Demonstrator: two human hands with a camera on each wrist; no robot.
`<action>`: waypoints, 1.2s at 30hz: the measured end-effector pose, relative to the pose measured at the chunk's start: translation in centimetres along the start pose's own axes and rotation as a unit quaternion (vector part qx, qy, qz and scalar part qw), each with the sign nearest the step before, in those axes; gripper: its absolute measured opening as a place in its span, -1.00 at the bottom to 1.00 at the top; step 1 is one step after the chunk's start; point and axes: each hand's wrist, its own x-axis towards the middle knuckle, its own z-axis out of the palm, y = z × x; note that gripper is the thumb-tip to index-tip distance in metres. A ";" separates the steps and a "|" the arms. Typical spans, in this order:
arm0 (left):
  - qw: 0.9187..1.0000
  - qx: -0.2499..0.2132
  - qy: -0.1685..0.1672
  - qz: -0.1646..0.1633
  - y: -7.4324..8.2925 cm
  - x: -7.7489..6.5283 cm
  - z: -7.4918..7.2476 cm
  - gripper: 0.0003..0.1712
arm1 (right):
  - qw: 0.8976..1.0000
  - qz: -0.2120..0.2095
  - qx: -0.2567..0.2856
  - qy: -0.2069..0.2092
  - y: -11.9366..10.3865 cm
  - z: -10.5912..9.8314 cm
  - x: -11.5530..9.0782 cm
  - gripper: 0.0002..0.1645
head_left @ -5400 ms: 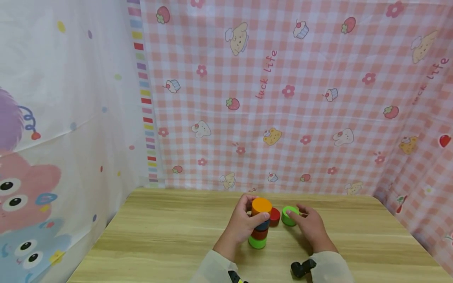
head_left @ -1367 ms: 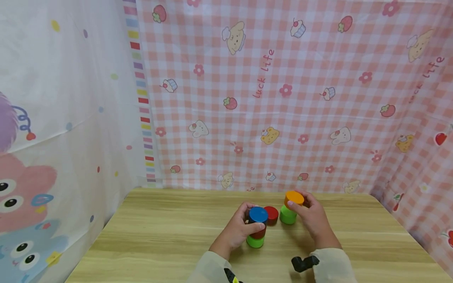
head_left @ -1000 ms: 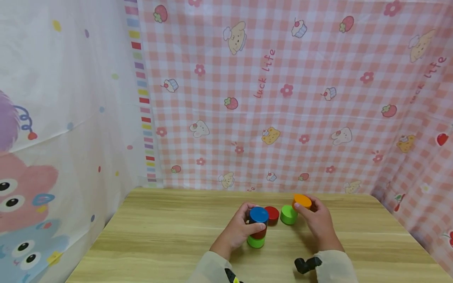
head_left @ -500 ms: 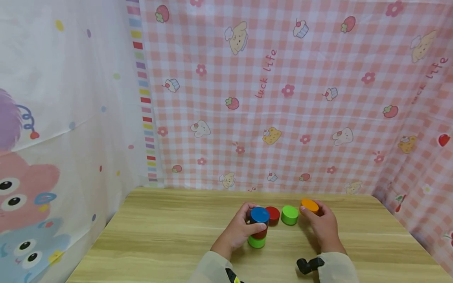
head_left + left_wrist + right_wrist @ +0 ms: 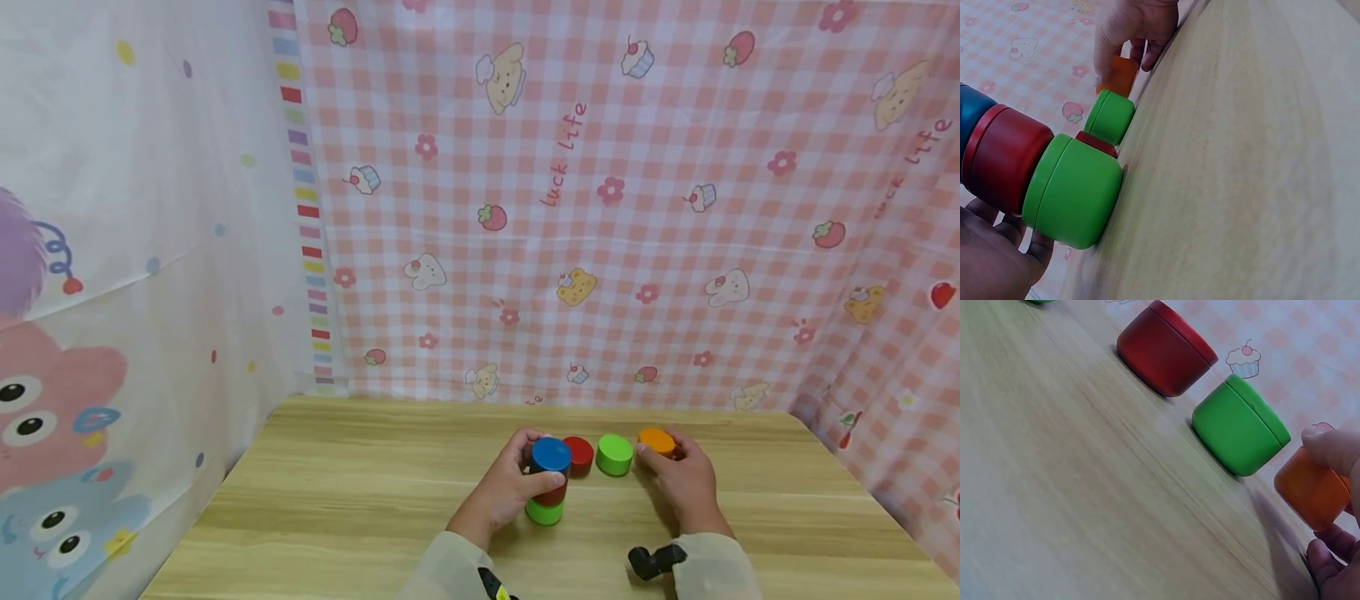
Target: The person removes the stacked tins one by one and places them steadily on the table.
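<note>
A stack of small round lidded tins stands on the table, with a blue tin [image 5: 551, 455] on top, a red tin [image 5: 1010, 159] in the middle and a green tin [image 5: 1075, 194] at the bottom. My left hand [image 5: 501, 487] grips it around the upper tins, thumb across the front. My right hand [image 5: 688, 482] pinches an orange tin [image 5: 656, 442] between thumb and fingers, low at the table just right of a second green tin [image 5: 615, 456]. Left of that green one sits another red tin [image 5: 579, 456], partly behind the stack in the head view.
The wooden table [image 5: 360, 483] reaches back to a pink checked cloth [image 5: 450, 217]. A white cartoon-print cloth [image 5: 187, 250] hangs at the left. Black wrist gear [image 5: 656, 562] shows at the right sleeve.
The orange tin left the top of the left stack in my right hand, passed over the single green tin, then went right and down beside it. My left hand stays on the stack, slightly lower.
</note>
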 end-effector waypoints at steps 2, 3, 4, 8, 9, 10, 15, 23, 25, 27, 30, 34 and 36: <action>1.000 0.001 0.001 -0.001 0.0 0.0 0.0 -0.48 | 1.000 -0.003 -0.010 0.001 0.0 0.0 0.0 -0.10; 1.000 0.001 0.001 -0.002 0.1 0.0 0.0 -0.48 | 1.000 -0.005 -0.014 0.001 0.0 0.0 0.0 -0.11; 1.000 0.001 0.001 -0.002 0.1 0.0 0.0 -0.48 | 1.000 -0.007 -0.019 0.002 0.0 0.0 0.0 -0.13; 1.000 0.001 0.001 -0.002 0.1 0.0 0.1 -0.48 | 0.999 -0.014 -0.030 0.005 0.0 0.1 0.0 -0.16; 1.000 0.001 0.000 -0.002 0.1 0.0 0.1 -0.48 | 0.999 -0.016 -0.034 0.005 0.0 0.1 0.1 -0.16; 1.000 0.001 0.000 -0.001 0.1 0.0 0.1 -0.49 | 0.999 -0.017 -0.040 0.007 0.0 0.1 0.1 -0.16; 1.000 -0.001 -0.001 0.001 0.0 0.1 0.1 -0.49 | 0.997 -0.019 -0.068 0.015 -0.1 0.1 0.0 -0.15; 1.000 -0.001 -0.001 0.005 -0.1 0.1 0.1 -0.48 | 0.996 -0.002 -0.089 0.022 -0.4 0.2 -0.2 -0.11; 1.000 -0.001 -0.001 0.004 0.0 0.0 0.1 -0.48 | 0.996 0.001 -0.091 0.019 -0.5 0.1 -0.2 -0.07; 1.000 0.000 0.000 0.002 0.1 0.0 0.1 -0.47 | 0.996 0.006 -0.087 0.015 -0.6 0.1 -0.2 -0.02; 1.000 0.002 0.002 -0.003 0.2 -0.1 0.0 -0.47 | 0.997 0.017 -0.077 0.016 -0.9 0.1 -0.3 0.05; 1.000 0.007 0.004 -0.004 0.1 -0.1 -0.1 -0.47 | 0.997 0.020 -0.048 0.053 -1.4 0.2 -0.4 0.07; 1.000 0.005 0.005 -0.005 0.0 -0.1 -0.1 -0.47 | 0.996 0.011 -0.030 0.081 -1.7 0.2 -0.5 0.07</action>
